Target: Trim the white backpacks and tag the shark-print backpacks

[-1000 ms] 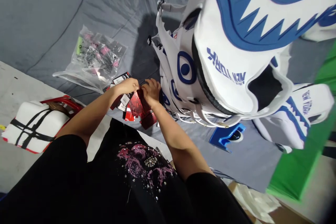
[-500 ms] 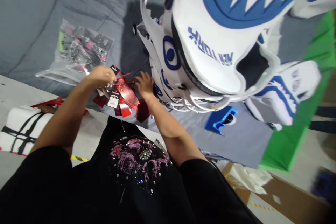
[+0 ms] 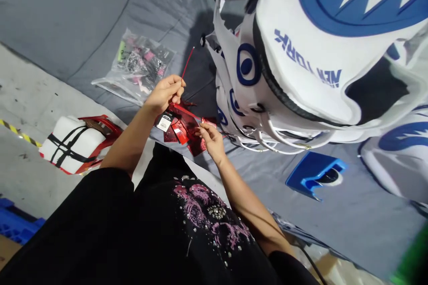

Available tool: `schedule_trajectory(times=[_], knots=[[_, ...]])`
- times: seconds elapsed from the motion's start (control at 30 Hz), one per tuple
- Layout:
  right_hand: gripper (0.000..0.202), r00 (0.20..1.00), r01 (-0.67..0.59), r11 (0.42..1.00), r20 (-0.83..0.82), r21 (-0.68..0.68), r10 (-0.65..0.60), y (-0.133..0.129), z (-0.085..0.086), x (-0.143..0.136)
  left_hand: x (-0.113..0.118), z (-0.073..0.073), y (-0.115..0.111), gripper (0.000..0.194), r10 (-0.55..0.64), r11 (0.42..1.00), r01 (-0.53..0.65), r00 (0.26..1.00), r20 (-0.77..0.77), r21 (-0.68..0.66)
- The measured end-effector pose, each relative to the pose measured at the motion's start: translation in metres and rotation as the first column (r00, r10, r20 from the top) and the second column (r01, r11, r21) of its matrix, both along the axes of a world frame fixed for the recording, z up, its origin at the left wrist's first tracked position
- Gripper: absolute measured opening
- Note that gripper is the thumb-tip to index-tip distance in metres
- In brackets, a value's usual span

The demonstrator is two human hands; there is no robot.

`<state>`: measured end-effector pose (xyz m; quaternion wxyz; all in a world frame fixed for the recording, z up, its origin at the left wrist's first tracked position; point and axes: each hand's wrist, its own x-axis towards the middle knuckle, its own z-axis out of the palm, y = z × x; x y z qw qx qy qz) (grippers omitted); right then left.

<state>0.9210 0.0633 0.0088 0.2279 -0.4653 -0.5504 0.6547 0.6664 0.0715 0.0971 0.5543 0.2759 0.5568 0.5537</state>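
— Fingers first: what are they doing?
— The left hand (image 3: pixel 166 92) is pinched shut on a thin red string (image 3: pixel 187 62), which sticks up and away from the fingertips, its long axis slanting toward the white and blue pads (image 3: pixel 301 67). The right hand (image 3: pixel 210 136) pinches the edge of a red tag (image 3: pixel 204 121).
— Where do the tags lie?
— The bunch of red hang tags (image 3: pixel 180 127) sits on the grey sheet (image 3: pixel 67 18), directly between the two hands, just below the left one; both touch it.
— And the arms?
— Both forearms reach forward, the left raised higher, wrist bent. A clear bag of tags (image 3: pixel 137 64) lies beyond, a white block with black straps (image 3: pixel 72 142) off left.
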Motion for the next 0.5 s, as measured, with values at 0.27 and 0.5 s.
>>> schedule_trajectory(times=[0.27,0.5], knots=[[0.050,0.973,-0.021,0.999,0.231,0.029,0.013,-0.005,-0.023,0.007,-0.035,0.009,-0.064,0.017,0.097,0.995,-0.099,0.984,-0.148,-0.009],[0.058,0.724,-0.293,0.909,0.690,0.297,0.008,0.025,-0.033,-0.054,-0.058,-0.024,-0.072,0.016,0.100,0.985,-0.137,0.949,-0.299,-0.108]])
